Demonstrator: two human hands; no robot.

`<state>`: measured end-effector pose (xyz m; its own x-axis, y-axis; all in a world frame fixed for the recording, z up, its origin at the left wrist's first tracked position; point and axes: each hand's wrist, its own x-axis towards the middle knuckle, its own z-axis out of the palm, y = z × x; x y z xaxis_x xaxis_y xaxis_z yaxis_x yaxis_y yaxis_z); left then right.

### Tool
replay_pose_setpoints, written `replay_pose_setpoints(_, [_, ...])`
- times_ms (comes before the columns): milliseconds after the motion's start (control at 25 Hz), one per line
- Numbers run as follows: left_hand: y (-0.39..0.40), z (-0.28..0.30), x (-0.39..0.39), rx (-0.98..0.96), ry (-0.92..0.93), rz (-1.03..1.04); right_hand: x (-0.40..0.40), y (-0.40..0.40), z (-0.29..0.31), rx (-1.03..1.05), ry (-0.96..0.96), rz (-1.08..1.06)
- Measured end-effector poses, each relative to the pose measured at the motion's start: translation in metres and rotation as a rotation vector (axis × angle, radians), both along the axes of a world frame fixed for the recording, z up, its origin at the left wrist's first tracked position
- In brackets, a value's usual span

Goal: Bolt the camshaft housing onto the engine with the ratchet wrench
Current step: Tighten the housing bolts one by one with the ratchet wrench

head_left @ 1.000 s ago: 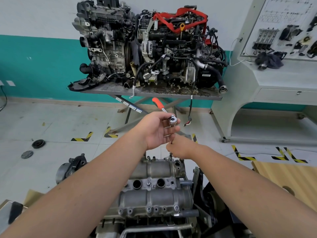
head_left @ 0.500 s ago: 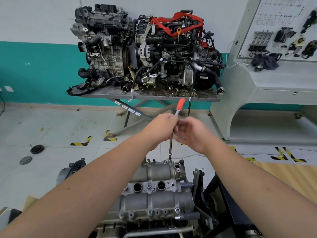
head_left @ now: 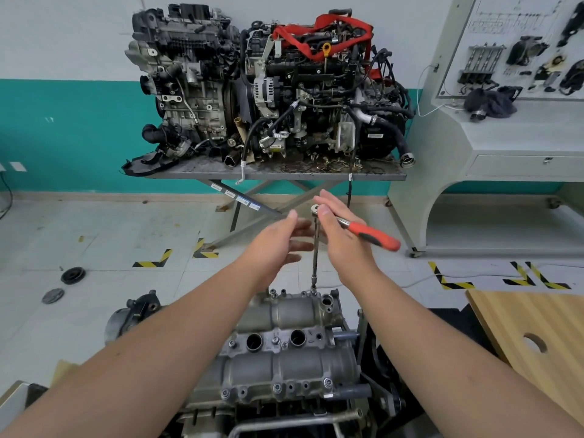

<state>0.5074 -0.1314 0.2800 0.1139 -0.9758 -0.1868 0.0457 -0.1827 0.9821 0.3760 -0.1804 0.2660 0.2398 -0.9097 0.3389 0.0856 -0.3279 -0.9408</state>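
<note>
Two assembled engines (head_left: 268, 86) fill a grey metal stand table (head_left: 373, 177) against the teal-and-white wall, one dark grey at the table's left end, one strapped in red at its right end. Right of that stands a grey display console (head_left: 493, 128) hung with parts, and a wooden board (head_left: 537, 336) with a round hole lies at the lower right.

Nearest the camera, the engine (head_left: 284, 415) being worked on carries the camshaft housing (head_left: 284, 352), a cast grey cover whose long axis runs away from the viewer, bolts dotted along its edges.

The ratchet wrench (head_left: 366, 230) stands on a long extension bar (head_left: 315, 254) that rises near vertical from a bolt at the housing's far right corner. Its head sits on top of the bar, and its orange handle points right and slightly down, roughly level.

The right hand (head_left: 344, 238) lies along the handle, fingers straight, flat beside the head, not curled round it. The left hand (head_left: 278, 241) hovers just left of the bar, fingers loosely spread, holding nothing.
</note>
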Motion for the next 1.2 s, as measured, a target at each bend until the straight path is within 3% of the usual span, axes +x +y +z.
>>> replay_pose_setpoints(120, [0.013,-0.037,0.008,0.001,-0.654,-0.143,-0.001,-0.006,-0.005,-0.652,0.35,-0.118])
replay_pose_setpoints(240, [0.017,-0.072,0.01,-0.018,-1.145,-0.385,-0.001,-0.008,0.01,-1.025,0.729,-0.161])
replay_pose_setpoints(360, [0.02,-0.093,0.008,-0.021,-1.374,-0.567,0.002,-0.001,0.037,-0.921,1.223,-0.139])
replay_pose_setpoints(480, [0.018,-0.106,0.011,-0.041,-1.531,-0.698,0.013,-0.002,0.066,-0.599,1.415,-0.057])
replay_pose_setpoints(560, [0.017,-0.109,0.009,-0.043,-1.536,-0.733,0.018,-0.003,0.076,-0.081,1.166,0.063])
replay_pose_setpoints(640, [0.017,-0.11,0.004,-0.04,-1.503,-0.725,0.019,0.006,0.071,0.477,0.581,0.2])
replay_pose_setpoints(720, [0.017,-0.108,0.0,-0.056,-1.475,-0.706,0.018,0.016,0.056,0.719,-0.012,0.232])
replay_pose_setpoints(800, [0.014,-0.102,-0.001,-0.039,-1.422,-0.675,0.023,0.016,0.037,0.738,-0.434,0.186])
replay_pose_setpoints(880, [0.012,-0.097,-0.002,-0.027,-1.406,-0.666,0.029,0.019,0.023,0.613,-0.55,0.125])
replay_pose_setpoints(920, [0.013,-0.095,-0.003,-0.029,-1.405,-0.668,0.03,0.021,0.015,0.477,-0.448,0.083])
replay_pose_setpoints(1200, [0.009,-0.093,-0.001,0.026,-1.223,-0.643,0.018,0.011,0.003,-0.968,0.699,-0.247])
